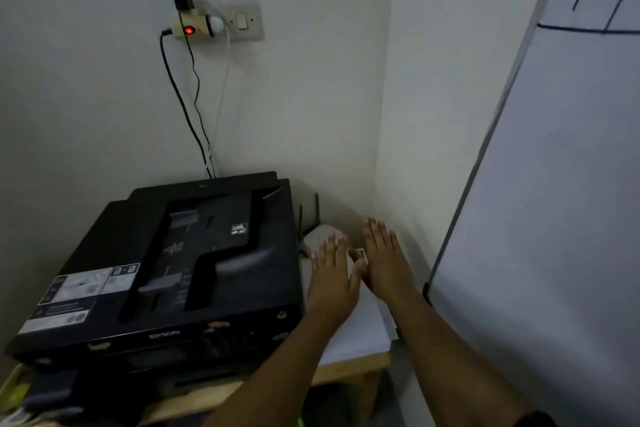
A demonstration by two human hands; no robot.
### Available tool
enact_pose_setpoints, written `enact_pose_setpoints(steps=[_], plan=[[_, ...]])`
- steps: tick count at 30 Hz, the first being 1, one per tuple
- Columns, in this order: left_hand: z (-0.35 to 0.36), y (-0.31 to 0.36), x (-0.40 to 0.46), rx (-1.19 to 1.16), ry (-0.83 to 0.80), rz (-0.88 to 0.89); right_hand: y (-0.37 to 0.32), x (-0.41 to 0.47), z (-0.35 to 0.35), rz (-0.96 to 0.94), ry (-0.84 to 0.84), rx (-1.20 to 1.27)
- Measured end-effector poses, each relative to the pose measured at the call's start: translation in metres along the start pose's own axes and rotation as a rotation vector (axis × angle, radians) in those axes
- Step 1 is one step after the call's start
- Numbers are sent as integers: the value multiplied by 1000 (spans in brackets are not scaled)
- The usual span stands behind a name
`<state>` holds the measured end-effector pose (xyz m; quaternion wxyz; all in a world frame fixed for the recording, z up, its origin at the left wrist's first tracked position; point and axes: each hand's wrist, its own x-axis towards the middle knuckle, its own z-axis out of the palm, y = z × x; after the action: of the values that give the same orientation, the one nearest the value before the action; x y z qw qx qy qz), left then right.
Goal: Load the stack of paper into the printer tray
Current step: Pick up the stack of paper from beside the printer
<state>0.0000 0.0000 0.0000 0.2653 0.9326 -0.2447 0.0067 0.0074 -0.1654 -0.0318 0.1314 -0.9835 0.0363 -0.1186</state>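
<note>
Paper stack [360,329], lower centre of frame, is being approached by the flat, spread left hand [332,274] and right hand [386,258], ungripped; loading into the printer [166,267] is not yet begun.

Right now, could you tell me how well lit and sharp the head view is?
Head view: dim throughout; the printer is a dark mass with soft detail; both hands, left and right, are slightly blurred over the paper; wide-angle distortion bends the whiteboard edge.

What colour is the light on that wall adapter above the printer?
Red, glowing on the cream adapter plugged in beside the wall socket; the head view shows it clearly.
</note>
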Motion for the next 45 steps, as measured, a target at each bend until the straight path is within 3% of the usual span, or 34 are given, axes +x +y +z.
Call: enact_pose_setpoints(steps=[9,17,22,28,34,45], plan=[[95,-36,-17,87,-213,-218,47,-32,91,88,-172,101],[158,-88,-8,166,-367,-333,68,-42,156,231,-280,-20],[182,-106,-11,124,-400,-415,70,-46,183,347,-170,92],[193,-112,-18,156,-358,-390,64,-50,197,492,10,212],[198,-114,-20,211,-311,-372,56,-56,203,443,189,126],[201,-117,-22,238,-295,-359,58,-59,210,395,236,-61]])
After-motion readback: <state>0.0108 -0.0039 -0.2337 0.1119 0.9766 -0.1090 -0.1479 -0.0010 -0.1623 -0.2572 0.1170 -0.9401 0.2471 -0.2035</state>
